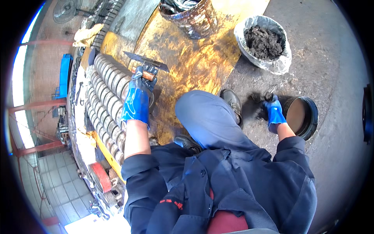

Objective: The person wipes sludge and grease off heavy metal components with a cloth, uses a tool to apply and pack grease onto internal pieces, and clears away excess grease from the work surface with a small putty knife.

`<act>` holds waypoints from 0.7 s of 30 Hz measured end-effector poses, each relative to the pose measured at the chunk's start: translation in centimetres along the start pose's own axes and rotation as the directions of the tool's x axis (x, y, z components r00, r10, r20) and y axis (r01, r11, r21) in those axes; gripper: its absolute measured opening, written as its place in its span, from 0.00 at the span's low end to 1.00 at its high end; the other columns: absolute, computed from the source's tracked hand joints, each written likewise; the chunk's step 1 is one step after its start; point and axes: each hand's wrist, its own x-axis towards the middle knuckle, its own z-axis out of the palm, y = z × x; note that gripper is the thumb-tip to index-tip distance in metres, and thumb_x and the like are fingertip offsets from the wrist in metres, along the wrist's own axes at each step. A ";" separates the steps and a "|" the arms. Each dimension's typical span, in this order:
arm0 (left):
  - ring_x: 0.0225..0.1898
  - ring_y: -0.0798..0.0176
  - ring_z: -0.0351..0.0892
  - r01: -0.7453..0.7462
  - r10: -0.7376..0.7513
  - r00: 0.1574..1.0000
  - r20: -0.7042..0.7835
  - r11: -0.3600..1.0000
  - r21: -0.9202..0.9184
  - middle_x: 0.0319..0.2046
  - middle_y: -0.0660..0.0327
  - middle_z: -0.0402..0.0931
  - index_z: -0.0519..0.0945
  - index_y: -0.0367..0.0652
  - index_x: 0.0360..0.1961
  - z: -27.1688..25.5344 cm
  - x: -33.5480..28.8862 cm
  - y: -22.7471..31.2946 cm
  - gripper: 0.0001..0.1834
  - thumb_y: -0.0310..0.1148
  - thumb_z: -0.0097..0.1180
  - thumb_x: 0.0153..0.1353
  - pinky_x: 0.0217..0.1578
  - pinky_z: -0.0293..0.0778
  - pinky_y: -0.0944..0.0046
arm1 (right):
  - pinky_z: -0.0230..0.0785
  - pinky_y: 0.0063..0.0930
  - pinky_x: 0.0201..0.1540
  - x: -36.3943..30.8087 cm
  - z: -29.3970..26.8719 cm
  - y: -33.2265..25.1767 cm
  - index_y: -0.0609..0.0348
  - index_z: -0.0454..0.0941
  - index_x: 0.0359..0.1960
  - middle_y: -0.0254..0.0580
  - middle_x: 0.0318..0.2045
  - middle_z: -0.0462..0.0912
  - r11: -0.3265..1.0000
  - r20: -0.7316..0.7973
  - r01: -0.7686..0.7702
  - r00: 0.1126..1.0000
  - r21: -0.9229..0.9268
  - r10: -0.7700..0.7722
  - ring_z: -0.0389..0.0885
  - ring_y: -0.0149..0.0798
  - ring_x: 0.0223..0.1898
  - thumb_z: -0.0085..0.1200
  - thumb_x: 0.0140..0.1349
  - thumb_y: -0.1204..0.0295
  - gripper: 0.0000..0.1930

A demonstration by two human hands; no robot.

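My left hand [140,87], in a blue glove blackened at the fingers, is closed round the wooden handle of a trowel [137,57]. The trowel's long flat metal blade points away over the yellow, stained surface, beside rows of stacked round metal pieces [113,80]. My right hand [275,111], in a matching blue glove, is low over the dark floor on the right. Its fingers are curled at a blurred black clump [258,97], with a thin pointed bit showing above them; what they hold is unclear. A dark bucket of brownish liquid [297,115] stands right beside this hand.
Farther off stands a plastic-lined tub [286,64] heaped with black, crumbly material [265,42]. A grimy metal drum [194,21] with ring-shaped things inside is at the top. My shoes [232,103] stand between the hands. A red-rimmed wheel [100,177] lies lower left.
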 end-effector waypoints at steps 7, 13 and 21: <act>0.24 0.62 0.63 -0.072 0.084 0.947 0.310 0.996 -0.050 0.23 0.64 0.63 0.67 0.47 0.26 12.2 3.7 -1.3 0.12 0.36 0.54 0.64 0.22 0.62 0.63 | 0.77 0.33 0.41 -2.0 -7.2 -13.8 0.60 0.72 0.56 0.39 0.40 0.83 0.292 0.083 -0.008 0.966 0.956 -0.246 0.82 0.37 0.38 0.60 0.61 0.72 0.21; 0.13 0.68 0.67 -0.332 0.270 0.942 0.200 0.848 0.413 0.15 0.64 0.71 0.76 0.42 0.35 23.1 4.2 -7.5 0.11 0.39 0.58 0.63 0.15 0.63 0.65 | 0.74 0.38 0.55 -6.9 -14.9 -20.9 0.66 0.71 0.57 0.48 0.51 0.80 0.048 0.011 0.006 0.937 0.999 -0.349 0.81 0.44 0.50 0.53 0.65 0.68 0.21; 0.14 0.67 0.69 -0.300 0.213 0.949 0.232 0.836 0.460 0.15 0.63 0.71 0.76 0.40 0.38 26.9 3.6 -14.3 0.15 0.41 0.61 0.62 0.16 0.64 0.64 | 0.74 0.43 0.56 -8.2 -15.7 -26.9 0.67 0.70 0.57 0.53 0.51 0.79 -0.002 -0.052 0.058 0.865 0.998 -0.499 0.81 0.48 0.50 0.52 0.65 0.71 0.20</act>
